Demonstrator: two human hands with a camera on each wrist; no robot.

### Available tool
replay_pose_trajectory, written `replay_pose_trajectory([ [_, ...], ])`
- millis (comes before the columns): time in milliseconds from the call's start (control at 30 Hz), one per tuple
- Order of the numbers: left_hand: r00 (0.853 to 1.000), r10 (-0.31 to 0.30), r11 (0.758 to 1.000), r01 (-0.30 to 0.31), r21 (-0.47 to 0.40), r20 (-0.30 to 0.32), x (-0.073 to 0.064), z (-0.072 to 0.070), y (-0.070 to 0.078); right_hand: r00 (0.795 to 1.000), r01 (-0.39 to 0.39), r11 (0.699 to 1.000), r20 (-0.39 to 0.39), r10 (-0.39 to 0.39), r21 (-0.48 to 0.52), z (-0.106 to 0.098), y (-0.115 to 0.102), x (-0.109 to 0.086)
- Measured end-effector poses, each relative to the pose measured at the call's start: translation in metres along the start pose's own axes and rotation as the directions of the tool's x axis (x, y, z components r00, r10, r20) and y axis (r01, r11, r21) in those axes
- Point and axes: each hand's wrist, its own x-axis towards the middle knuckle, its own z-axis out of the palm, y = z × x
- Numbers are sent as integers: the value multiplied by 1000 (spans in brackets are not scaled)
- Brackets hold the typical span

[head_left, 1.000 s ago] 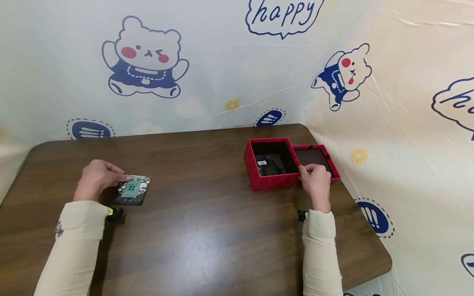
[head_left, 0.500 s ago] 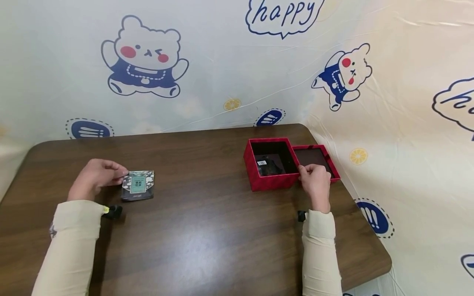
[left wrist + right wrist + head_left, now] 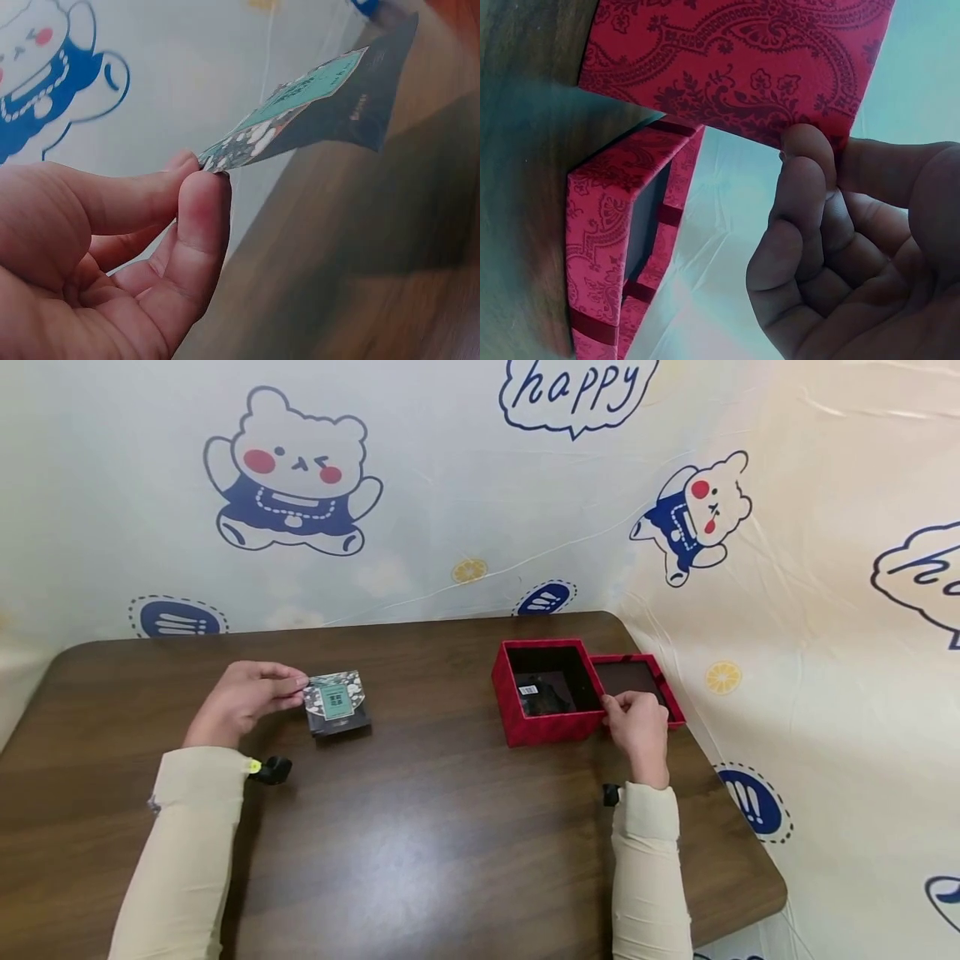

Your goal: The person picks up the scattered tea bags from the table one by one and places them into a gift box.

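My left hand (image 3: pixel 251 697) pinches a flat dark sachet (image 3: pixel 336 703) by its corner, between thumb and forefinger. A green label and white floral print cover the sachet's face; the left wrist view shows the sachet (image 3: pixel 300 105) raised off the table and tilted. On the right, my right hand (image 3: pixel 637 727) pinches the near right corner of a red patterned box (image 3: pixel 551 729), which stands open at the top. Inside lies a dark item (image 3: pixel 543 695) with a small white barcode label. Its kind is unclear.
Right of the box, the red box lid (image 3: pixel 604 247) lies with its hollow side up, close to the table's right edge. The brown wooden table (image 3: pixel 420 827) meets a wall sheet (image 3: pixel 420 485) with bear drawings at the back and right.
My left hand first shifts the sachet slightly right, then carries it up and further right, towards the table's middle. The right hand keeps its hold on the box corner.
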Motion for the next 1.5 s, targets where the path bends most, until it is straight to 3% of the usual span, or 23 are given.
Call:
replay_pose_trajectory([
  [233,1000,31,994,-30,-104,5,12,43,20,1000,14,1000,-16,-14,-16,0,4,4],
  [467,999,43,962,-35,-271,22,24,99,44,1000,-6,1000,13,6,3,-1,2,5],
  [733,996,55,941,-30,-338,65,32,154,67,999,-29,999,43,28,17,-3,3,8],
  [933,988,102,921,-48,-386,120,32,191,80,998,-40,998,50,38,48,-3,5,9],
  [1100,986,114,913,-55,-404,124,32,207,84,998,-30,998,54,27,61,-3,4,9],
  [1267,984,122,914,-61,-400,128,32,215,87,999,-16,995,51,11,96,-3,3,9],
  [1500,982,123,919,-59,-389,143,33,224,90,996,-58,989,75,49,133,-4,3,10],
])
